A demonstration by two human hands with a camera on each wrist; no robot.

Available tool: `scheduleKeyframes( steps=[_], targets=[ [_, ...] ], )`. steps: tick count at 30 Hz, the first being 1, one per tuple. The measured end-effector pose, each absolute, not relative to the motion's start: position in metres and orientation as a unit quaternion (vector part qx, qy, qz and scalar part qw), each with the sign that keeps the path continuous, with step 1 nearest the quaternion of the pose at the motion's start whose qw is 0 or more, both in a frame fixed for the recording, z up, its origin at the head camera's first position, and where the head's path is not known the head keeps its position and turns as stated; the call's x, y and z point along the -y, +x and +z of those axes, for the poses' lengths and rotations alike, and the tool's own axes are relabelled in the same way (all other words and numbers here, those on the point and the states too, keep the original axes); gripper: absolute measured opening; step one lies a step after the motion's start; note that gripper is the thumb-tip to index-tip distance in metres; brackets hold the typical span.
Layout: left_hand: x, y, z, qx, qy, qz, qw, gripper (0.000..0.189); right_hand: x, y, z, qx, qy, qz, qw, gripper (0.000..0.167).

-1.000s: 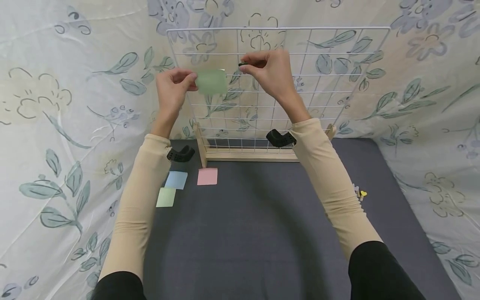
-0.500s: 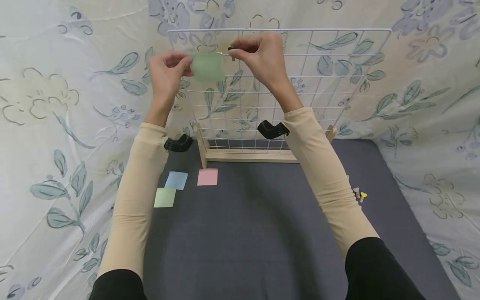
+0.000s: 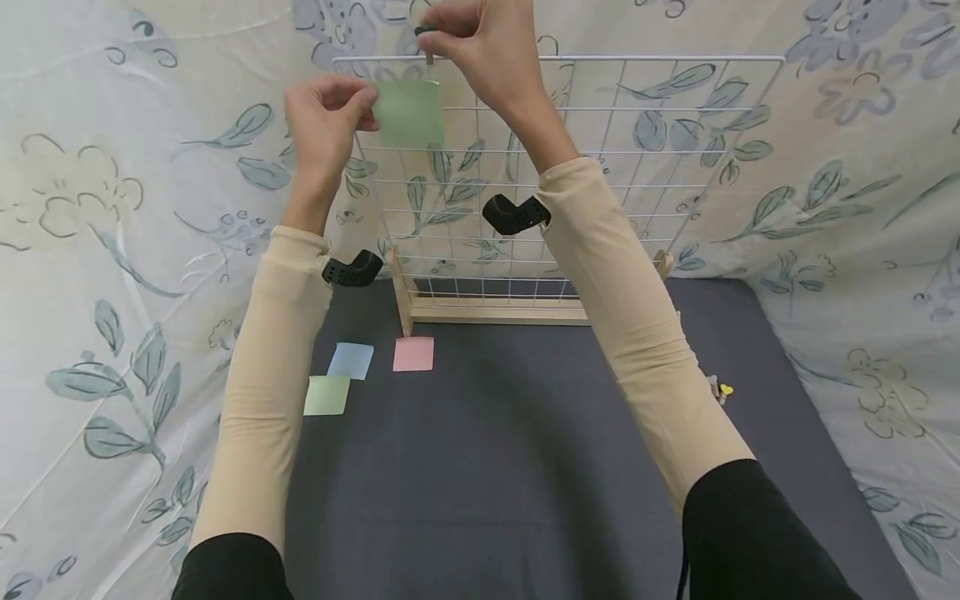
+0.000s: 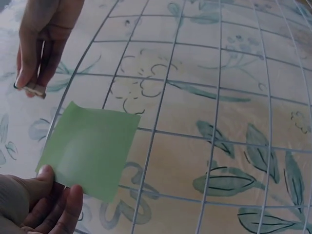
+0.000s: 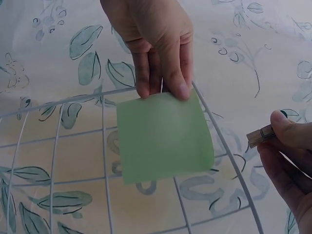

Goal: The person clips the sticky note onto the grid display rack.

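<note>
My left hand (image 3: 324,115) pinches a square green paper note (image 3: 409,115) by its left edge, in front of the upper left corner of a white wire grid (image 3: 600,152). In the right wrist view the note (image 5: 163,139) overlaps the grid's wires. Above the grid's top bar, my right hand (image 3: 491,46) pinches a small wooden clothespin (image 3: 429,57) between thumb and fingers. Its wooden tip (image 5: 256,138) points toward the note, apart from it. Something dark green sits at the clothespin's pinched end, mostly covered by the fingers.
The grid stands on a wooden base (image 3: 495,316). On the dark grey tabletop lie a pink note (image 3: 413,354), a blue note (image 3: 350,361) and a green note (image 3: 326,395). Several small clips, one with a yellow piece (image 3: 724,390), lie beside the right sleeve. Floral fabric (image 3: 862,208) surrounds the table.
Both hands have risen and shifted left. The green note has come up to the grid's top left corner, and the clothespin is now above the top bar.
</note>
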State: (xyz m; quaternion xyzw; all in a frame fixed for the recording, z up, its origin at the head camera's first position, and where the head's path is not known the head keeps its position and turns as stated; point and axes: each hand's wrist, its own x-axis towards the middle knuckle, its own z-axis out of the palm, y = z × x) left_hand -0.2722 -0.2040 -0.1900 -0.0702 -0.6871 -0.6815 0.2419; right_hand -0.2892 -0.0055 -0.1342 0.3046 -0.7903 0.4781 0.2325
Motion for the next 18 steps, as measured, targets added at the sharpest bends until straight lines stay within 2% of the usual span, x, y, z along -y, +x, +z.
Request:
scheduleKeyframes(
  steps=[10,18],
  targets=[
    [0.204,-0.274,-0.186,0.688,-0.059,-0.685,0.232,0.004,0.025,-0.300,-0.125,0.807,0.280,0.488,0.181,0.025],
    [0.206,-0.275,-0.185,0.688,-0.061,-0.686,0.230,0.005,0.031,-0.304,-0.126,0.820,0.268,0.478,0.163,0.021]
  ],
)
